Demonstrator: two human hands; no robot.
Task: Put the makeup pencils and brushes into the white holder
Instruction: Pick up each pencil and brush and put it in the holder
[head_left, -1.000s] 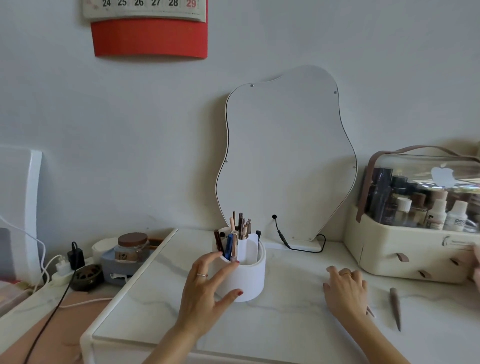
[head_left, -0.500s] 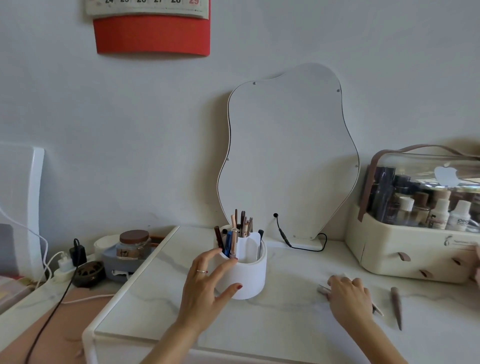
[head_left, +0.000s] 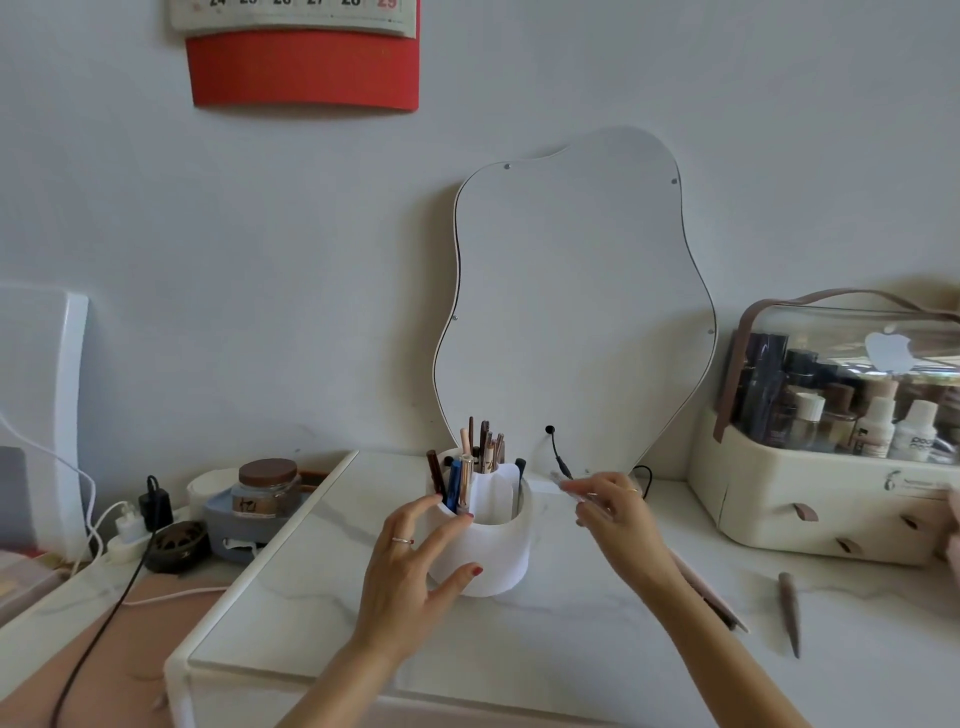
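The white holder (head_left: 496, 551) stands on the marble tabletop (head_left: 545, 639), with several pencils and brushes (head_left: 480, 457) upright inside. My left hand (head_left: 415, 566) cups the holder's front left side, fingers spread against it. My right hand (head_left: 615, 506) is raised just right of the holder and pinches a thin pale makeup pencil (head_left: 563, 480) that points left toward the rim. A pinkish pencil (head_left: 711, 597) lies on the table under my right forearm. A brown pencil (head_left: 789, 613) lies further right.
A wavy-edged mirror (head_left: 576, 312) leans on the wall behind the holder, its cable (head_left: 558, 452) hanging beside it. A cream cosmetics case (head_left: 831, 499) full of bottles stands at the right. A jar (head_left: 267, 486), chargers and cords (head_left: 124, 525) crowd the lower desk at the left.
My right hand lifted off the table with a thin pencil and moved up and left toward the holder. My left hand stayed on the holder.
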